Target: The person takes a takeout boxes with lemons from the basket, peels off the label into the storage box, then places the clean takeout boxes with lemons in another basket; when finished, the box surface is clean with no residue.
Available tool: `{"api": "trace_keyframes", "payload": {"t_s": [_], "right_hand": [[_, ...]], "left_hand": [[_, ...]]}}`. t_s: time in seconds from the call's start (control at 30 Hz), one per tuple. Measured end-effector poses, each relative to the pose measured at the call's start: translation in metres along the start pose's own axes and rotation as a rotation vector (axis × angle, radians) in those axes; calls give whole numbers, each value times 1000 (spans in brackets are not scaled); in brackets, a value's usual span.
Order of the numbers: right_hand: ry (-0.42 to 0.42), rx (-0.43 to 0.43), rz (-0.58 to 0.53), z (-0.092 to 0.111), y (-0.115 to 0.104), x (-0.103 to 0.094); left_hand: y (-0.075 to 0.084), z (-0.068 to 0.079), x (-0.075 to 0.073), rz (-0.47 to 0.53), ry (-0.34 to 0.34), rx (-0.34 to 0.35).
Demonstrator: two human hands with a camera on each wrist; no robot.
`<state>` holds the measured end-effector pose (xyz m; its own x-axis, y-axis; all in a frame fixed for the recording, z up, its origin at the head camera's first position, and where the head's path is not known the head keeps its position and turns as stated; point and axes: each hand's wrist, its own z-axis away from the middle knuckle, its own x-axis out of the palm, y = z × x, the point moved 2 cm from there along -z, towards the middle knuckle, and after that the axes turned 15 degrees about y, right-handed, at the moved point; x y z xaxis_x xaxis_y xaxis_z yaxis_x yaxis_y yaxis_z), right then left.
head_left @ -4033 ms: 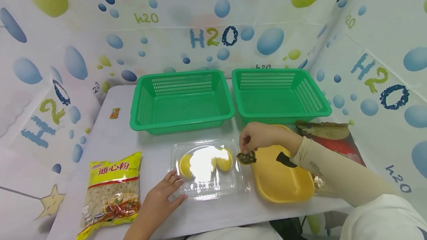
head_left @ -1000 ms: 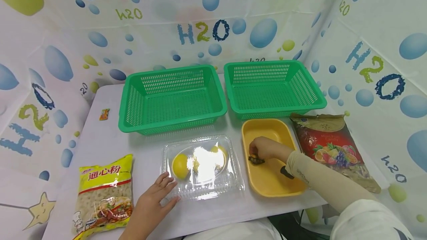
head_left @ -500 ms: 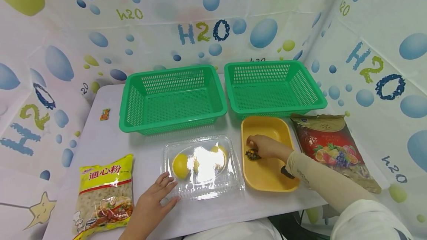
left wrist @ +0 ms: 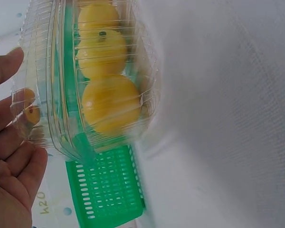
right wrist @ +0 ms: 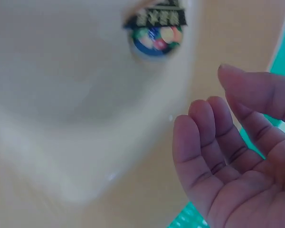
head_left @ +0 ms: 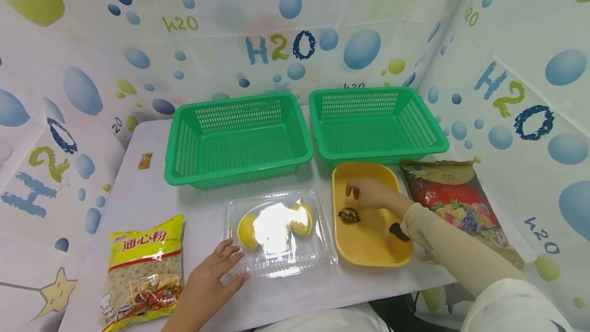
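Note:
My left hand (head_left: 209, 275) rests its fingertips on the near left corner of a clear plastic clamshell box (head_left: 318, 250). Yellow round fruits (left wrist: 111, 102) show through its wall in the left wrist view, the fingers (left wrist: 31, 168) lying lightly along the rim. To the right, a small dark sticker label (head_left: 349, 214) with fruit pictures and printed characters lies in a yellow plastic basin (head_left: 375, 250). Just beyond that label, my right hand (head_left: 375, 194) hovers over the basin with nothing between its fingers. In the right wrist view the label (right wrist: 156, 38) is apart from the loosely bent fingers.
Two green plastic baskets, one left (head_left: 244, 173) and one right (head_left: 382, 155), stand along the back. A yellow bag of pasta (head_left: 145, 273) lies at left, a red and brown fruit bag (head_left: 456, 199) at right. A small orange packet (head_left: 145, 161) sits far left.
My right hand has carried the label from the clamshell box's right edge into the basin and let go of it. The basin has shifted slightly away; my left hand stays at the box.

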<state>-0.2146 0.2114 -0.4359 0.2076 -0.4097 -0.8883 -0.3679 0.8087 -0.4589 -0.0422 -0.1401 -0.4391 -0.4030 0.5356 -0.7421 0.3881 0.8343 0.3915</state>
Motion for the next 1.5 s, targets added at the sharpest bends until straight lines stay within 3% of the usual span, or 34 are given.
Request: {"api": "trace_keyframes", "payload": {"t_s": [0.3, 0.47, 0.6, 1.1, 1.27, 1.5], "right_hand": [[32, 85, -95, 6, 12, -25], [36, 162, -105, 11, 20, -42], [64, 203, -127, 16, 33, -54], [172, 308, -103, 36, 72, -113], [210, 327, -77, 35, 87, -124], [246, 363, -40, 37, 111, -133]], "left_hand": [[6, -6, -1, -14, -5, -24], [7, -6, -1, -19, -92, -117], [7, -4, -1, -16, -121, -154], [10, -5, -2, -23, -90, -135], [11, -5, -1, -23, -116, -157], [10, -3, 0, -17, -103, -166]]}}
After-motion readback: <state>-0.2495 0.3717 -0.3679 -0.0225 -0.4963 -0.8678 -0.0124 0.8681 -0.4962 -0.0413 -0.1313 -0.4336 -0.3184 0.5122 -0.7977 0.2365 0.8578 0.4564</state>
